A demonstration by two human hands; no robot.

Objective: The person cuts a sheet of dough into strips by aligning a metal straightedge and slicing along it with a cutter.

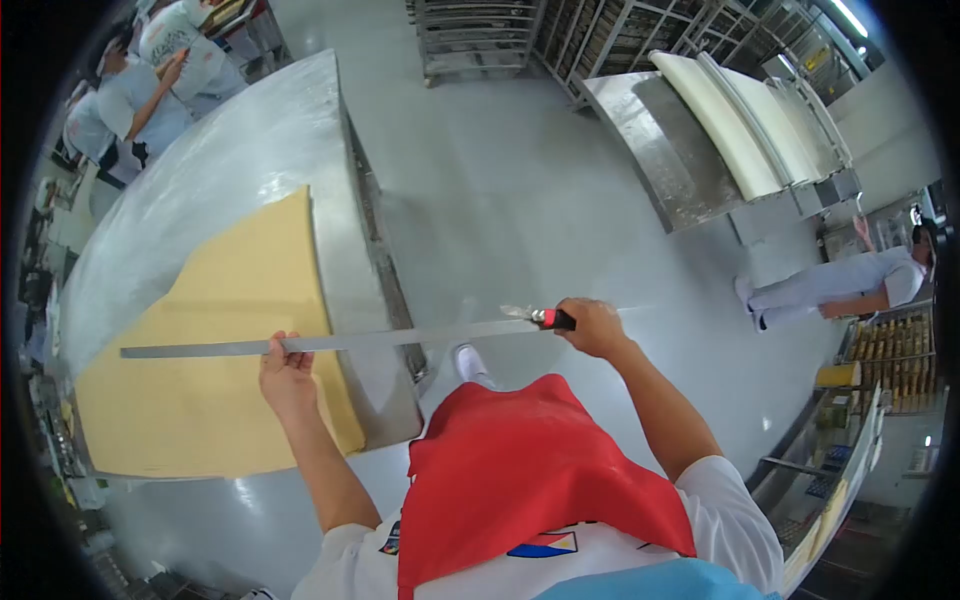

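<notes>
A long flat metal ruler (220,349) runs crosswise in front of me, its left part above a large sheet of yellow dough (220,410). My left hand (287,368) is closed on the ruler, with fingers over its face and edge. My right hand (594,327), off the table over the floor, is closed around a small tool with a black-and-red handle (556,319). The tool's pale tip points left, close to the ruler's right part. I cannot tell whether my right hand also grips the ruler's end.
The dough lies on a metal worktable (385,385), whose edge is left of me. Wheeled racks (478,40) stand ahead. A dough-rolling machine (735,125) is at the upper right. Several co-workers are at upper left; another person (840,280) stands at right.
</notes>
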